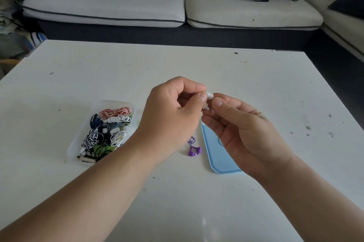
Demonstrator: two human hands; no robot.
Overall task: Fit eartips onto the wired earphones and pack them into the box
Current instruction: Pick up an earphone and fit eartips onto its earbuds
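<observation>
We pinch a white eartip (210, 95) btwn thumbs & forefingers above the table (256, 88): L hand (173, 111) curled tight, R hand (242, 129) w/ other fingers loosely spread. Purple earphones (194, 150) lie btwn clear box (113, 102) of coiled earphones & blue lid (216, 155).

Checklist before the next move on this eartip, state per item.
1. Grip: left hand and right hand both pinch the white piece: ok.
2. Eartip seated: cannot tell, fingertips hide the join.
3. Access: box open, holds coiled earphones: ok.
4. Lid: blue lid lies on the table, off the box: ok.
5. Packing: purple earphones loose on the table: not ok.
6. Room left in box: cannot tell.
</observation>
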